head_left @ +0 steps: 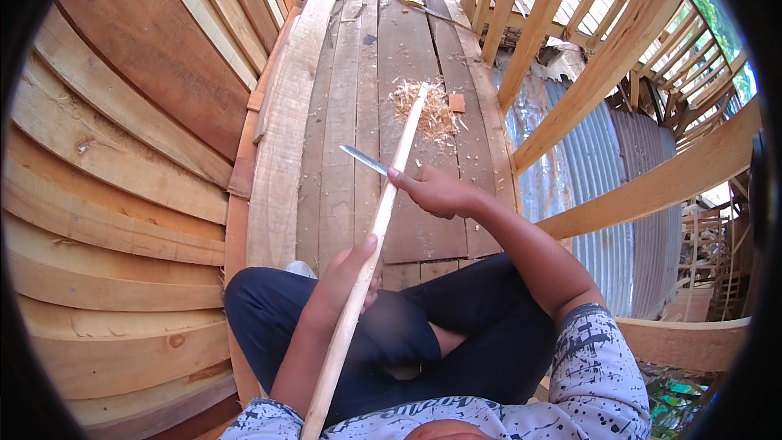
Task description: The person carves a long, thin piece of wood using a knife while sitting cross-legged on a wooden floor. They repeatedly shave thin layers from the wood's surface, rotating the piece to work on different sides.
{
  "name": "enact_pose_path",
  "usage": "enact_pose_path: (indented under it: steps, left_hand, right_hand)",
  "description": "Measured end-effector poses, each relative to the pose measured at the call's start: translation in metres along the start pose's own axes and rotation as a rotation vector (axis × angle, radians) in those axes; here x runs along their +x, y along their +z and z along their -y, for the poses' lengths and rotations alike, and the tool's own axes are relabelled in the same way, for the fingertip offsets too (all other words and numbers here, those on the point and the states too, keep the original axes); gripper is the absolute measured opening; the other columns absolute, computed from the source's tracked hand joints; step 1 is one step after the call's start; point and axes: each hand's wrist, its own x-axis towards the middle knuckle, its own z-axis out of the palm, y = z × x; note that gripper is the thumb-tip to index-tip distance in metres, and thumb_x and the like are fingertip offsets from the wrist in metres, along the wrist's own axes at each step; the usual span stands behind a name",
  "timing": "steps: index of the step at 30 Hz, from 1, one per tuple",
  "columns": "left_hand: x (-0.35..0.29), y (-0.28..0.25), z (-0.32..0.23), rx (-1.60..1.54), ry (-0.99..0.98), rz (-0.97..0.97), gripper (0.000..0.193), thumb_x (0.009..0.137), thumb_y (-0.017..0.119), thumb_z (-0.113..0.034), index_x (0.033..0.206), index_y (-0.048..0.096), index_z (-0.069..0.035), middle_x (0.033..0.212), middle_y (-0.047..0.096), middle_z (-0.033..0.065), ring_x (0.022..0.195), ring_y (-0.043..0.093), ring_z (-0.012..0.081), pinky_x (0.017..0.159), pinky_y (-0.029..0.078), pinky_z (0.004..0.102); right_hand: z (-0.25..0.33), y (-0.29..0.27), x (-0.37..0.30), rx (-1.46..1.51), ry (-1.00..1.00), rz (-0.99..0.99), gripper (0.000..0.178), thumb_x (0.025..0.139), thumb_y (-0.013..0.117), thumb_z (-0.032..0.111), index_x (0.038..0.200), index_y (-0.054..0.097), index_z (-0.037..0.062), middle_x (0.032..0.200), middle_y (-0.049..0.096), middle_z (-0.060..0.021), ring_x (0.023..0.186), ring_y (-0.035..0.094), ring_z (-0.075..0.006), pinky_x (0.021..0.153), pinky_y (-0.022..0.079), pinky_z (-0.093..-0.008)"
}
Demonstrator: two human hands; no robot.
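A long pale wooden stick point(394, 169) slants from beside my body out over the plank floor. My left hand point(350, 277) is wrapped around its lower middle, above my crossed legs. In my right hand point(436, 191) is a knife, its handle hidden in my fist. The knife's blade point(363, 160) points left across the stick, with my thumb near the stick's edge; whether the edge bites into the wood I cannot tell. Past the stick's far end lies a pile of wood shavings point(436, 118), with a small reddish wood block point(457, 103) at its right side.
Plank walling point(122, 155) rises close on my left. A wooden railing point(562, 69) runs along the right, with corrugated metal sheets point(599, 187) beyond and below it. Farther up the floor point(407, 41) lies a thin yellowish strip point(432, 11) near the railing.
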Motion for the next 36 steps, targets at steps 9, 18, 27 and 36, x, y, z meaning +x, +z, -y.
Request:
enact_pose_path:
  steps: [9, 18, 27, 36]
  left_hand:
    - [0.000, 0.002, -0.001, 0.033, 0.014, -0.021, 0.049, 0.098, 0.054, -0.048, 0.110, 0.052, -0.001, 0.059, 0.044, -0.0004, 0.039, 0.044, 0.0066, 0.033, 0.036, 0.0203]
    - [0.003, -0.001, 0.001, 0.002, 0.017, -0.010, 0.048, 0.099, 0.054, -0.047, 0.111, 0.051, 0.000, 0.058, 0.043, -0.0003, 0.039, 0.044, 0.0073, 0.033, 0.036, 0.0208]
    - [0.006, -0.003, 0.000, -0.022, 0.046, -0.036, 0.049, 0.099, 0.053, -0.049, 0.108, 0.052, -0.002, 0.059, 0.044, -0.0002, 0.040, 0.044, 0.0073, 0.033, 0.036, 0.0204]
    - [0.011, -0.002, 0.002, -0.081, 0.074, 0.002, 0.049, 0.101, 0.047, -0.052, 0.103, 0.054, -0.004, 0.059, 0.046, 0.0009, 0.041, 0.043, 0.0076, 0.034, 0.035, 0.0215]
  right_hand:
    - [-0.009, -0.015, 0.014, 0.504, 0.235, 0.476, 0.071, 0.093, 0.039, 0.075, 0.052, 0.026, 0.0186, 0.048, 0.024, 0.0059, 0.040, 0.018, -0.0064, 0.035, 0.014, -0.0268]
    - [0.011, 0.000, -0.014, 0.038, -0.002, 0.202, 0.083, 0.093, 0.040, 0.074, 0.080, 0.074, -0.0001, 0.048, 0.030, 0.0025, 0.036, 0.035, -0.0120, 0.035, 0.028, -0.0307]
    - [0.010, 0.011, -0.008, -0.021, -0.059, 0.092, 0.085, 0.091, 0.039, 0.076, 0.088, 0.076, 0.0003, 0.050, 0.042, -0.0018, 0.046, 0.052, -0.0193, 0.043, 0.041, -0.0358]
    - [0.018, 0.027, -0.030, 0.359, 0.152, 0.536, 0.070, 0.095, 0.034, 0.074, 0.055, 0.026, 0.0173, 0.048, 0.026, 0.0061, 0.039, 0.021, -0.0053, 0.033, 0.019, -0.0243]
